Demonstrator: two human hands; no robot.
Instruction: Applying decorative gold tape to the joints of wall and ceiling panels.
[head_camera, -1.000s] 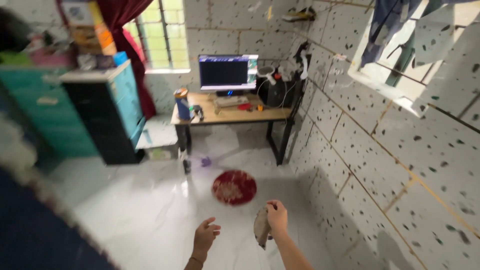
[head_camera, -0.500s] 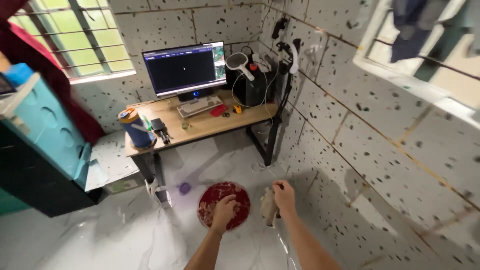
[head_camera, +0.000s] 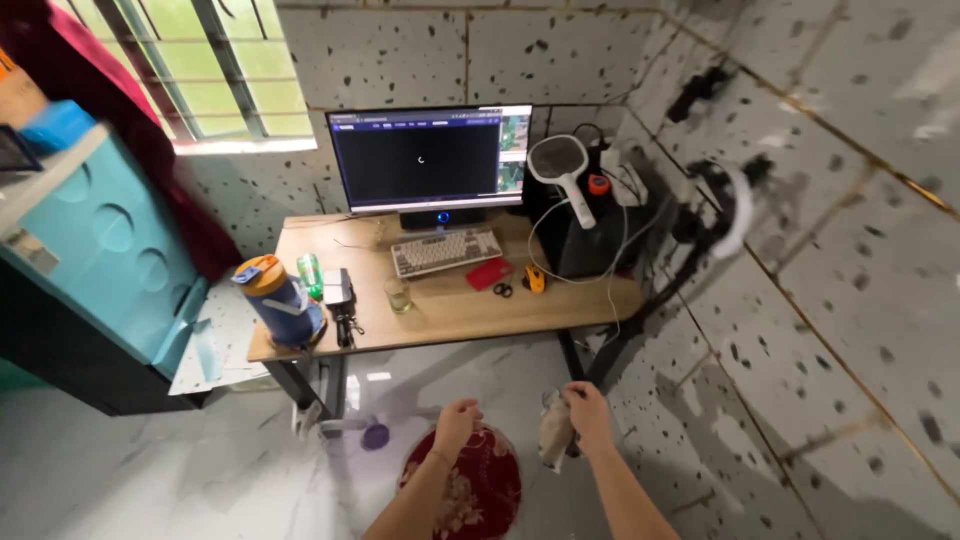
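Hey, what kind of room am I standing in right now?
Most likely a small home room used as a workspace. A wooden desk carries a computer monitor and keyboard, a barred window has a red curtain, and a round red mat lies on the marble-look floor.

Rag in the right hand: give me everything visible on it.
The crumpled beige cloth rag looks like soft, worn fabric, pale tan with duller patches. It hangs bunched and roughly upright from the right hand, whose fingers pinch its upper edge; the lower end dangles free. It sits above the white marble-look floor, just right of the round red patterned mat, in front of the wooden desk. The left hand is close by but apart from it. Finer weave is too blurred to tell.
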